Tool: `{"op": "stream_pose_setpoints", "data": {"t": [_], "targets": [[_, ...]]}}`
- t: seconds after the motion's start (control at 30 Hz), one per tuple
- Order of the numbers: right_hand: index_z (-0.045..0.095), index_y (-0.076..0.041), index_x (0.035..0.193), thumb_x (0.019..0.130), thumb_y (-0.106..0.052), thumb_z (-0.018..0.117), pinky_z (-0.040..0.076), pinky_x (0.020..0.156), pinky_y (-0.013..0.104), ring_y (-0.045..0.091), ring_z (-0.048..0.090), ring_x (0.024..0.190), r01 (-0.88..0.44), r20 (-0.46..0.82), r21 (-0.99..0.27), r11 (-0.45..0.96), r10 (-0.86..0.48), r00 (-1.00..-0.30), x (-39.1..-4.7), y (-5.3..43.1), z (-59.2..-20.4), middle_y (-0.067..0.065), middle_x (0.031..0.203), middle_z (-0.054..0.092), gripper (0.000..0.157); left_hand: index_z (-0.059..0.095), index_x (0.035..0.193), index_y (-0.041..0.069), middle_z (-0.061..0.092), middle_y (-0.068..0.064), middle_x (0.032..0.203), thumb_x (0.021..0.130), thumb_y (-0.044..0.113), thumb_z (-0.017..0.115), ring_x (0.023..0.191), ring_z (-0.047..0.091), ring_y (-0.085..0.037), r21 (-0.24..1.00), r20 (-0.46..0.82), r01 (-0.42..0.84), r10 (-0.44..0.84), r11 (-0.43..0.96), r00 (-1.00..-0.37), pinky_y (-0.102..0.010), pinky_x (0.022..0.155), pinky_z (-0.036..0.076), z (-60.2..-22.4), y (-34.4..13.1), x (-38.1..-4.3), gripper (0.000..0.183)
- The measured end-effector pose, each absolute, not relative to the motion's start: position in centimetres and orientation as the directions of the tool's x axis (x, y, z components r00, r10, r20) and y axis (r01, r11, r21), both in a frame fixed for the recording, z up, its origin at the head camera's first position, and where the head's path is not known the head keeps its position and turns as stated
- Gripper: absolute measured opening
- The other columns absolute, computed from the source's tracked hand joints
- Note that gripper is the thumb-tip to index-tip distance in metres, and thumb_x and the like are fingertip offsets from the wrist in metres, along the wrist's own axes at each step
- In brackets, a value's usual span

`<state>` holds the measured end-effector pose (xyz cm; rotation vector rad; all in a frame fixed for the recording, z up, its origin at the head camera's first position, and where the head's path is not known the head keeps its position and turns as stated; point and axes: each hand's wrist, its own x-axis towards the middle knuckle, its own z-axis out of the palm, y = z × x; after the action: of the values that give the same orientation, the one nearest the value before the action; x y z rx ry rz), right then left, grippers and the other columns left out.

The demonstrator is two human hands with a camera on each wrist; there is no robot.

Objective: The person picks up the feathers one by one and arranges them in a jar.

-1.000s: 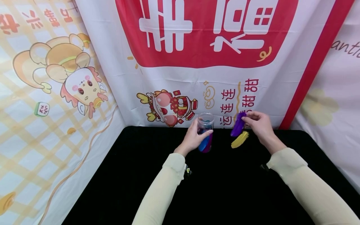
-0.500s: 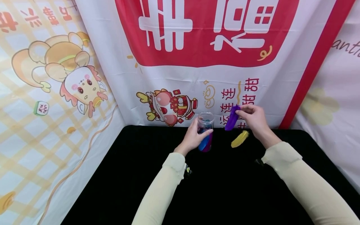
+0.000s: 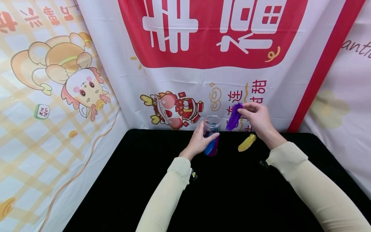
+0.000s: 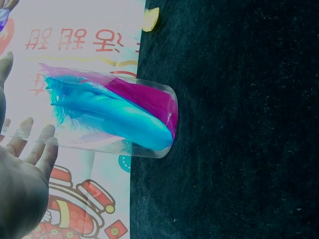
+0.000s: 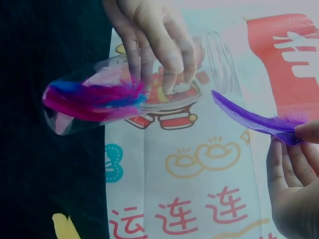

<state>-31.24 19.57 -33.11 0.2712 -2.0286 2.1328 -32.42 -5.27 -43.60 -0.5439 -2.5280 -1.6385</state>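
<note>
My left hand (image 3: 200,140) grips a clear jar (image 3: 212,120) that stands upright near the table's back edge. Inside the jar, in the left wrist view, lie a blue feather (image 4: 112,114) and a magenta feather (image 4: 154,102); a pale pink one (image 5: 107,77) shows through the wall in the right wrist view. My right hand (image 3: 258,119) pinches a purple feather (image 3: 234,117) by one end, raised to the right of the jar. In the right wrist view the feather's free tip points toward the jar's open mouth, apart from it. Below my right hand a yellow feather (image 3: 247,143) lies on the table.
A black cloth covers the table (image 3: 226,199). Right behind it hangs a white and red printed curtain (image 3: 179,80). A patterned curtain (image 3: 52,129) hangs along the left side, and another pale curtain (image 3: 345,129) on the right.
My right hand has moved left and up, carrying the purple feather away from the yellow one and closer to the jar. The left hand and the jar have stayed in place.
</note>
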Motion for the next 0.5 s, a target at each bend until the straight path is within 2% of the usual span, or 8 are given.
{"op": "stream_pose_setpoints", "data": {"t": [0.3, 0.5], "targets": [[0.068, 0.008, 0.107, 0.091, -0.004, 0.076, 0.060, 0.074, 0.023, 0.011, 0.071, 0.075, -0.285, 0.285, -0.958, -0.022, 0.004, -0.959, -31.3, 18.8, -32.3, -0.004, 0.086, 0.075, 0.022, 0.035, 0.153, 0.014, 0.046, -0.006, 0.146, 0.094, 0.043, 0.074, 0.134, 0.051, -0.019, 0.866, 0.270, 0.350, 0.255, 0.356, -0.928, -0.036, 0.112, 0.045, -43.7, -5.2, -32.6, 0.077], [0.071, 0.005, 0.103, 0.090, -0.002, 0.076, 0.060, 0.073, 0.023, 0.011, 0.071, 0.073, -0.342, 0.341, -0.940, -0.022, 0.021, -0.940, -31.5, 18.0, -31.9, -0.002, 0.085, 0.076, 0.015, 0.035, 0.153, 0.014, 0.047, -0.006, 0.144, 0.094, 0.042, 0.075, 0.134, 0.052, -0.019, 0.867, 0.270, 0.350, 0.257, 0.354, -0.928, -0.036, 0.112, 0.045, -43.6, -5.2, -32.5, 0.076]]}}
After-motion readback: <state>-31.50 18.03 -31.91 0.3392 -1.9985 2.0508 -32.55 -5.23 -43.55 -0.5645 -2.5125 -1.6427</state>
